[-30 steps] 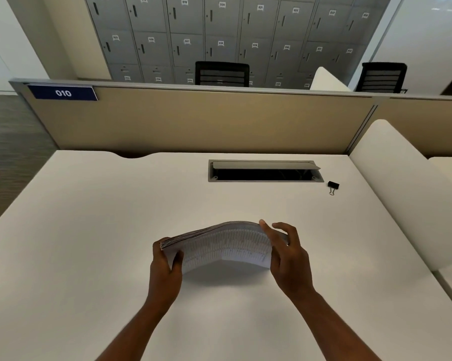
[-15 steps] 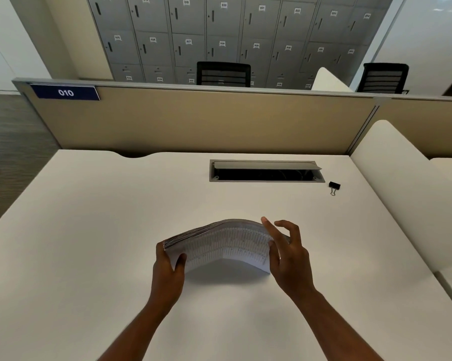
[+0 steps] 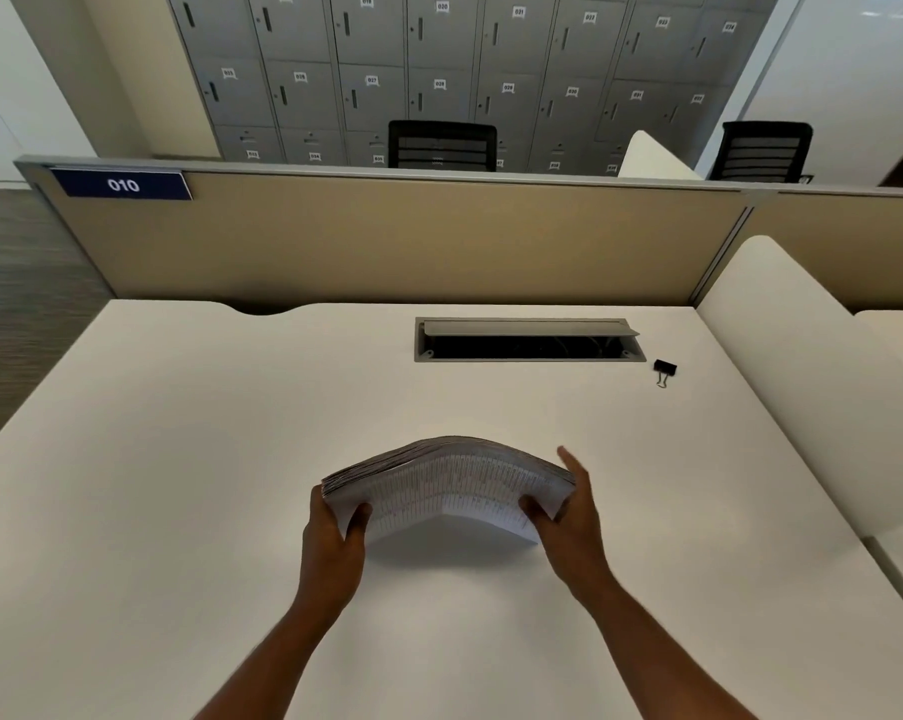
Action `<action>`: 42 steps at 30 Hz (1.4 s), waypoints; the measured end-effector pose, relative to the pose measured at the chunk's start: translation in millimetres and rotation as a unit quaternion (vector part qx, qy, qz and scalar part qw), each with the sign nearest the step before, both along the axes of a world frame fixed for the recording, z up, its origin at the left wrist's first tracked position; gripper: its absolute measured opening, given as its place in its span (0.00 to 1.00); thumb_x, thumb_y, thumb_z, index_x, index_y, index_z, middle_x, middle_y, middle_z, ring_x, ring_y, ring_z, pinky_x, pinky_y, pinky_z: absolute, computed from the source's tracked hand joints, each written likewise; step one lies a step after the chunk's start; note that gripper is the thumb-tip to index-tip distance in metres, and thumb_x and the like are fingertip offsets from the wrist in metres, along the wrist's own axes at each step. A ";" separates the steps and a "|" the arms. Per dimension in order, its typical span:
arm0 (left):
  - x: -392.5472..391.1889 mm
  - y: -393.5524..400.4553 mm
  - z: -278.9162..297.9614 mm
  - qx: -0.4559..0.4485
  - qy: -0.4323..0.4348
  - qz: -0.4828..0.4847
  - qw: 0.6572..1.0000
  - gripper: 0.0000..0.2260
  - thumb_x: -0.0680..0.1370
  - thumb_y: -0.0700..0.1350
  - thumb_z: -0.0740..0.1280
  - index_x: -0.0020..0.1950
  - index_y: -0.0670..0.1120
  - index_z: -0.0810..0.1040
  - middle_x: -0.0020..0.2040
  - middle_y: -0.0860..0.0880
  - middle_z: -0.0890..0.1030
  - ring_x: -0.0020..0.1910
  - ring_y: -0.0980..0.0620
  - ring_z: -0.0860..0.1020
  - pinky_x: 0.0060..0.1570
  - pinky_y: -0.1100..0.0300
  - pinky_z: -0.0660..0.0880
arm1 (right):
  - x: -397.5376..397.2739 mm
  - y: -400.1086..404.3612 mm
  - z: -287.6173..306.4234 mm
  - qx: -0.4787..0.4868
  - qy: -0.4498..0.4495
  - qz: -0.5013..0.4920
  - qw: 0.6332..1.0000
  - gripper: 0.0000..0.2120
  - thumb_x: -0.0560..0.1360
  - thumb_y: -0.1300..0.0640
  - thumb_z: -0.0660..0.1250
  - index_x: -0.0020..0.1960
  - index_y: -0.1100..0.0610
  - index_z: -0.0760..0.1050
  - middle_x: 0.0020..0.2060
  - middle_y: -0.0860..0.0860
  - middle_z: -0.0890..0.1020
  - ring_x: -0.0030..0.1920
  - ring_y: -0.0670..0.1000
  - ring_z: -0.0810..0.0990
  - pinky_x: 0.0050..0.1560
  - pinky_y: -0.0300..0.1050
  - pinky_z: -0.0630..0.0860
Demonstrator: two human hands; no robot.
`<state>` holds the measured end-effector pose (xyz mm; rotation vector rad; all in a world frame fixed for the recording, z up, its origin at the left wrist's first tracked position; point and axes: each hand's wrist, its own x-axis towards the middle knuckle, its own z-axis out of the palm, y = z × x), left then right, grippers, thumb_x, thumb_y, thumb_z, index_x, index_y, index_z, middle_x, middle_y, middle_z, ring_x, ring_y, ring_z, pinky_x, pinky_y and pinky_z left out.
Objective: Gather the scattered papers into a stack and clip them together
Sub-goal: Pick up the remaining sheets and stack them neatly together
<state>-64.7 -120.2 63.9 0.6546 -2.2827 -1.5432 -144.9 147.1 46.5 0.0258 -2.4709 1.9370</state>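
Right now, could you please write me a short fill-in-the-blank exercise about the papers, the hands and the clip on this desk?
1. The stack of papers is held at its two ends by ____ hands.
2. Between the left hand and the right hand, the stack bows ____ in the middle.
3. The black binder clip lies on the desk, just right of the ____ cable hatch.

Missing words: both; upward; open

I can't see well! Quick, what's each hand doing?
Left hand: grips the paper stack at its left end.
Right hand: grips its right end.
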 end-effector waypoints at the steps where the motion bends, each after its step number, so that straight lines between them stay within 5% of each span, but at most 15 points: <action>1: -1.4 1.7 0.7 0.003 0.000 -0.001 1.000 0.14 0.80 0.39 0.65 0.64 0.49 0.68 0.53 0.61 0.76 0.52 0.58 0.74 0.52 0.67 0.69 | -0.9 -1.5 -6.9 -0.003 -0.021 -0.009 1.000 0.28 0.75 0.64 0.74 0.70 0.45 0.71 0.64 0.44 0.79 0.65 0.46 0.78 0.59 0.33 0.76; 4: -3.6 5.4 6.3 0.004 0.006 0.000 1.000 0.12 0.81 0.37 0.62 0.58 0.53 0.69 0.50 0.63 0.75 0.48 0.65 0.76 0.44 0.78 0.68 | -2.3 -8.5 -10.5 0.025 -0.018 -0.050 0.998 0.14 0.77 0.65 0.71 0.58 0.50 0.79 0.52 0.46 0.85 0.56 0.51 0.83 0.49 0.30 0.77; 8: 2.7 8.9 3.1 0.014 0.006 0.013 1.000 0.13 0.81 0.36 0.62 0.60 0.53 0.68 0.51 0.62 0.75 0.49 0.76 0.73 0.45 0.78 0.68 | 6.7 -9.0 -7.9 0.017 -0.006 -0.070 0.997 0.14 0.77 0.66 0.71 0.61 0.55 0.79 0.52 0.44 0.84 0.53 0.38 0.82 0.51 0.27 0.76; 14: 15.5 14.1 -18.1 0.017 -0.043 0.002 0.999 0.20 0.78 0.41 0.69 0.68 0.45 0.70 0.56 0.53 0.77 0.55 0.53 0.76 0.57 0.59 0.71 | 15.2 -2.7 -25.8 0.049 -0.058 -0.062 0.995 0.14 0.78 0.64 0.71 0.61 0.53 0.75 0.51 0.46 0.82 0.55 0.50 0.82 0.47 0.27 0.74; 19: 3.8 13.1 -7.0 0.018 -0.027 0.022 0.999 0.18 0.77 0.38 0.69 0.65 0.47 0.72 0.55 0.51 0.80 0.54 0.52 0.78 0.55 0.55 0.75 | 6.9 -3.9 -16.2 0.033 -0.052 -0.062 0.996 0.16 0.78 0.64 0.71 0.64 0.55 0.77 0.54 0.48 0.83 0.56 0.48 0.81 0.55 0.37 0.77; 24: -2.1 8.2 -0.8 0.038 -0.013 0.013 0.999 0.18 0.76 0.36 0.69 0.64 0.47 0.73 0.55 0.53 0.80 0.54 0.56 0.78 0.55 0.56 0.75 | -0.6 2.2 9.8 -0.062 -0.053 -0.125 0.989 0.13 0.75 0.63 0.75 0.55 0.51 0.78 0.51 0.51 0.84 0.53 0.54 0.83 0.49 0.42 0.79; 28: -2.4 12.6 -2.1 0.098 -0.015 0.014 0.995 0.17 0.77 0.39 0.70 0.64 0.47 0.73 0.55 0.52 0.80 0.53 0.54 0.78 0.55 0.57 0.75 | 5.5 -7.7 10.0 -0.256 -0.216 -0.196 0.922 0.35 0.71 0.62 0.78 0.73 0.53 0.67 0.61 0.55 0.79 0.55 0.54 0.80 0.50 0.49 0.79; 30: -1.8 14.7 -8.5 0.156 -0.015 0.012 0.988 0.16 0.76 0.39 0.70 0.63 0.47 0.74 0.56 0.51 0.81 0.54 0.51 0.80 0.57 0.52 0.77 | 12.7 -18.8 7.2 -0.381 -0.325 -0.143 0.854 0.30 0.72 0.60 0.76 0.71 0.57 0.71 0.59 0.58 0.82 0.56 0.59 0.81 0.54 0.57 0.80; 32: -0.1 18.9 -12.5 0.204 -0.009 0.007 0.979 0.16 0.76 0.38 0.70 0.63 0.47 0.75 0.56 0.48 0.83 0.55 0.47 0.81 0.57 0.50 0.78 | 20.2 -31.4 13.0 -0.442 -0.345 -0.080 0.824 0.24 0.74 0.61 0.73 0.69 0.58 0.75 0.59 0.60 0.84 0.59 0.62 0.82 0.59 0.60 0.79; 35: 4.9 28.1 -13.5 0.263 0.011 0.002 0.965 0.17 0.76 0.36 0.69 0.65 0.45 0.75 0.56 0.48 0.83 0.55 0.48 0.82 0.55 0.55 0.79 | 18.8 -47.2 19.5 -0.464 -0.252 -0.050 0.848 0.24 0.75 0.67 0.70 0.70 0.55 0.75 0.62 0.58 0.83 0.63 0.61 0.81 0.58 0.58 0.81; 38: 10.2 30.7 -18.4 0.331 0.015 -0.015 0.943 0.20 0.75 0.37 0.70 0.67 0.43 0.74 0.59 0.45 0.82 0.59 0.44 0.81 0.60 0.46 0.77 | 11.0 -52.3 27.7 -0.396 -0.154 -0.068 0.903 0.22 0.75 0.69 0.70 0.67 0.56 0.77 0.60 0.56 0.85 0.61 0.59 0.83 0.55 0.55 0.82; 42: 11.5 20.7 -14.5 0.370 -0.001 0.019 0.929 0.32 0.70 0.42 0.77 0.71 0.45 0.68 0.63 0.43 0.80 0.59 0.45 0.80 0.60 0.47 0.75 | 2.1 -42.5 38.1 -0.297 -0.073 -0.083 0.948 0.15 0.71 0.59 0.78 0.57 0.58 0.83 0.54 0.57 0.87 0.57 0.59 0.85 0.60 0.58 0.80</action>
